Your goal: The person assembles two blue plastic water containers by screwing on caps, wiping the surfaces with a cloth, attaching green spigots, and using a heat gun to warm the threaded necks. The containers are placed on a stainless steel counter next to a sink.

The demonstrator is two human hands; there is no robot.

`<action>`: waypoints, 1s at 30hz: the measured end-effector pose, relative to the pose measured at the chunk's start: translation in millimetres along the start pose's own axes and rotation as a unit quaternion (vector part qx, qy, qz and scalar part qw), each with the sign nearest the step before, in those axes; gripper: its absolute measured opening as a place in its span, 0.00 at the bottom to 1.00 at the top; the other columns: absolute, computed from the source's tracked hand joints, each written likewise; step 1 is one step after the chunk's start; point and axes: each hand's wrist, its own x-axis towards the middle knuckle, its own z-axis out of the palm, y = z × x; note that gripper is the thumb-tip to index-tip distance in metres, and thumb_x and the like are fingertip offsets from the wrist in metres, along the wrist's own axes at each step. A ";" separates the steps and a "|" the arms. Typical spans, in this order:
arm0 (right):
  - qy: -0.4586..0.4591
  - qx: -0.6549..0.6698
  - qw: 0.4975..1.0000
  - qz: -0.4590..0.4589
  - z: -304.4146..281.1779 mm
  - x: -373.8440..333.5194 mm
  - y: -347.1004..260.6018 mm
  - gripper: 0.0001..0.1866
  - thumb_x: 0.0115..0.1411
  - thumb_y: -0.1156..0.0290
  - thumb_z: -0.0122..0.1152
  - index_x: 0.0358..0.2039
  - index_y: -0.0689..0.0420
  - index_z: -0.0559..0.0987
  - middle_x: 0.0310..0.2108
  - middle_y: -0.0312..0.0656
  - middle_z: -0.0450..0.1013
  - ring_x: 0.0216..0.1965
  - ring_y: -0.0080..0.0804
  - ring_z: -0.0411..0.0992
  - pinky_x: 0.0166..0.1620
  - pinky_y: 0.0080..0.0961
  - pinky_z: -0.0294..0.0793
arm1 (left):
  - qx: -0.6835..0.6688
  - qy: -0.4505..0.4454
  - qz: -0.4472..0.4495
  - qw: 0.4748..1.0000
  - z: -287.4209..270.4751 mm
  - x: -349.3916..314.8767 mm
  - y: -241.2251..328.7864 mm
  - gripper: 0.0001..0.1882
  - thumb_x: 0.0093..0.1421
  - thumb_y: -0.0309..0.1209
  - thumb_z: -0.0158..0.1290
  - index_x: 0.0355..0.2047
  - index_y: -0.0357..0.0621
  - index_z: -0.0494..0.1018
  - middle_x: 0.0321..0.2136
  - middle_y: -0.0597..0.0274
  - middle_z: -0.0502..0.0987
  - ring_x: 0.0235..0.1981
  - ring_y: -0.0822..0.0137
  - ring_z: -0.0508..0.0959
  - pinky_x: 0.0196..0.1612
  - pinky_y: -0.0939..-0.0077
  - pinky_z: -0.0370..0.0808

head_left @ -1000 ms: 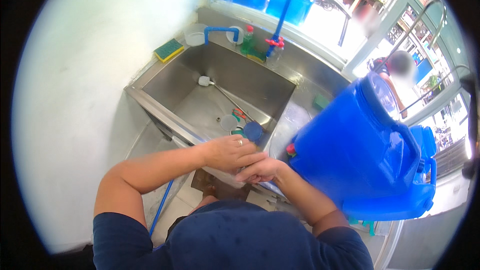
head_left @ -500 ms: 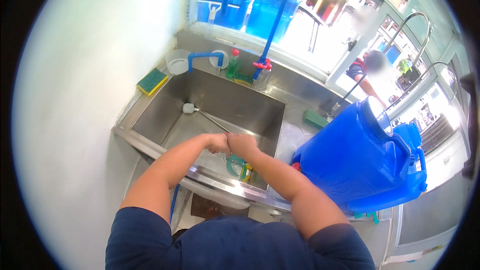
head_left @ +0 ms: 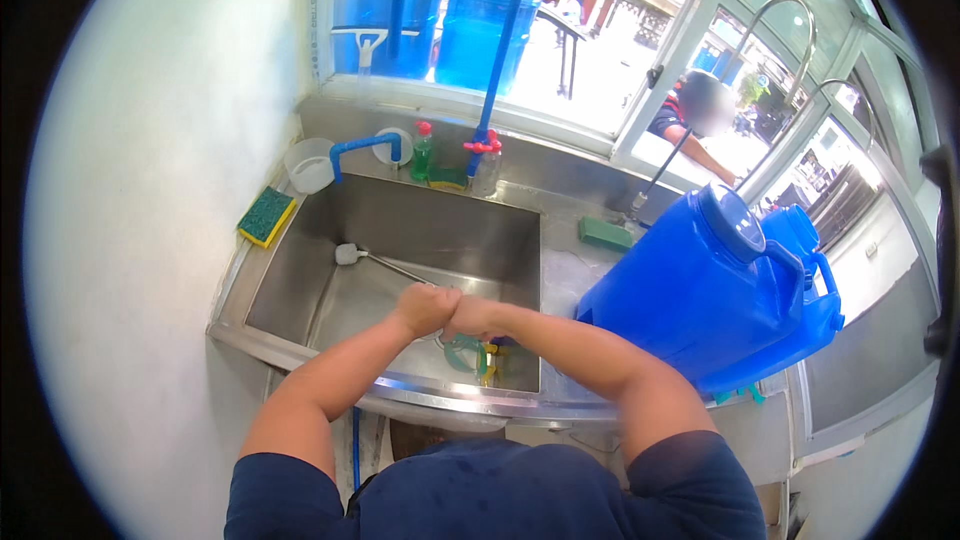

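My left hand (head_left: 427, 308) and my right hand (head_left: 470, 318) press together over the front part of a steel sink (head_left: 440, 220), both with curled fingers. Anything between them is hidden. A long-handled brush (head_left: 348, 254) with a white head and thin metal handle slants across the basin. Its handle runs up to my hands, and I cannot tell whether they touch it. Just below my right hand, a clear green ring-shaped thing (head_left: 463, 355) lies in the basin beside a small yellow piece (head_left: 490, 368).
Right of the basin stand large blue jugs (head_left: 680, 290) and a green block (head_left: 605, 233). A blue tap (head_left: 365, 143) reaches over the back edge, near a green soap bottle (head_left: 421, 155) and white tub (head_left: 309, 166). A sponge (head_left: 267, 217) sits at left. Someone (head_left: 690, 120) is outside the window.
The view has shifted, moving the sink and jugs leftward in the picture. My hands stay together, and my left hand now wraps more tightly against the right.
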 end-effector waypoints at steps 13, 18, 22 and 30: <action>0.172 -0.523 0.797 -0.249 -16.7 12.3 -13.5 0.10 0.60 0.62 0.52 0.36 0.49 0.78 0.30 0.39 0.80 0.33 0.41 0.81 0.31 0.39 0.78 | -0.710 -0.323 -0.273 0.563 -12.8 -8.0 -8.3 0.17 0.60 0.28 0.56 0.21 0.54 0.60 0.12 0.76 0.51 0.10 0.79 0.50 0.14 0.79 0.47; 0.162 -0.544 0.754 -0.330 -28.9 4.5 -17.9 0.08 0.59 0.61 0.52 0.33 0.48 0.77 0.28 0.38 0.79 0.31 0.40 0.80 0.28 0.37 0.77 | -0.800 -0.312 -0.243 0.451 -11.0 -17.2 -0.8 0.18 0.63 0.27 0.53 0.19 0.56 0.58 0.12 0.78 0.52 0.10 0.81 0.50 0.13 0.82 0.47; 0.179 -0.539 0.726 -0.388 -36.0 -4.1 -20.3 0.07 0.57 0.60 0.54 0.30 0.47 0.75 0.25 0.37 0.77 0.28 0.39 0.79 0.26 0.36 0.75 | -0.860 -0.316 -0.200 0.348 -12.7 -22.1 5.6 0.17 0.65 0.29 0.50 0.21 0.57 0.57 0.12 0.78 0.51 0.09 0.81 0.50 0.13 0.81 0.47; 0.308 -0.444 0.676 -0.502 -26.3 -7.9 0.3 0.09 0.53 0.57 0.56 0.27 0.47 0.71 0.22 0.34 0.73 0.23 0.36 0.76 0.24 0.35 0.73 | -0.940 -0.325 -0.067 0.085 -5.4 -37.4 22.2 0.13 0.66 0.29 0.45 0.25 0.55 0.57 0.13 0.78 0.52 0.10 0.80 0.49 0.14 0.81 0.47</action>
